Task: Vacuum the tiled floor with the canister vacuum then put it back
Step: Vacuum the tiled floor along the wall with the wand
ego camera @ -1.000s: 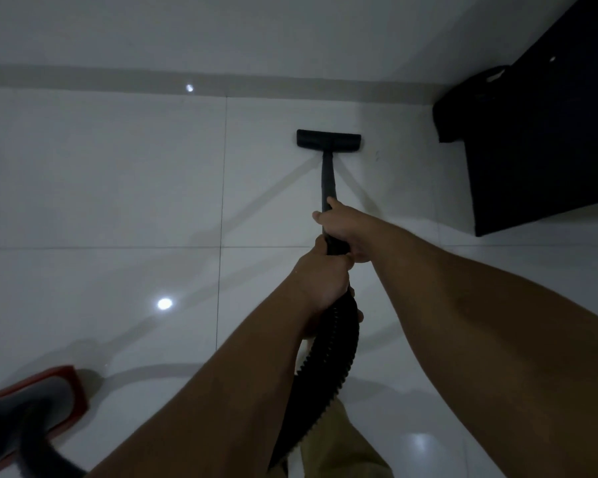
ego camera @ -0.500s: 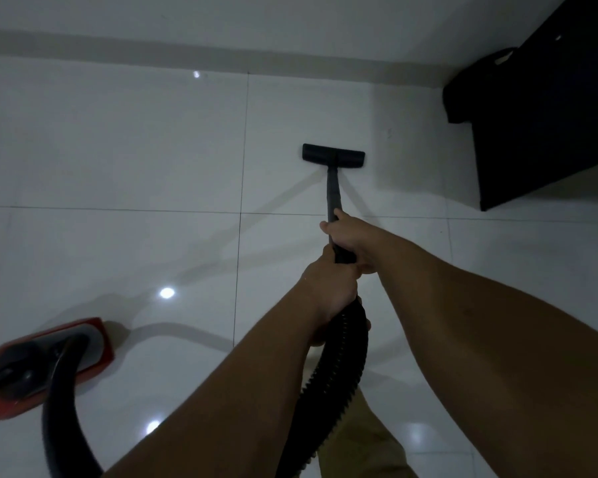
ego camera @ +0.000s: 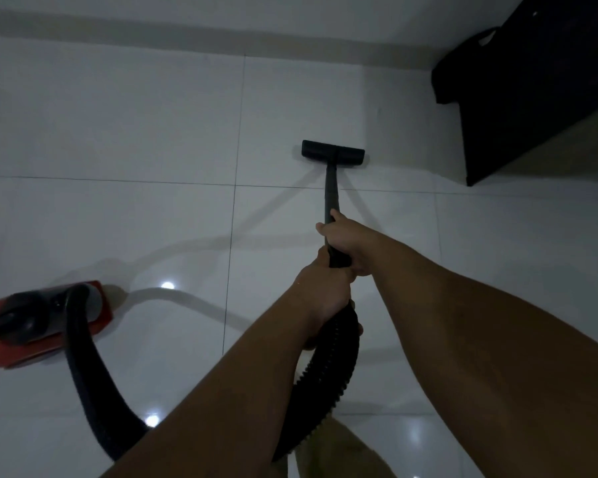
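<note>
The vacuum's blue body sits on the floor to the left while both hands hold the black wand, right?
Not quite: the canister is red, not blue, as the head view shows. The rest holds: it sits on the tiled floor to the left, and the left hand and right hand both grip the black wand.

Canister (ego camera: 42, 326) left of floor head (ego camera: 332, 152)

The tiled floor (ego camera: 118, 108) is looking glossy, mirroring lights; the hose (ego camera: 328, 370) is showing ribbed black plastic; the canister (ego camera: 0, 353) is looking smooth red plastic.
</note>
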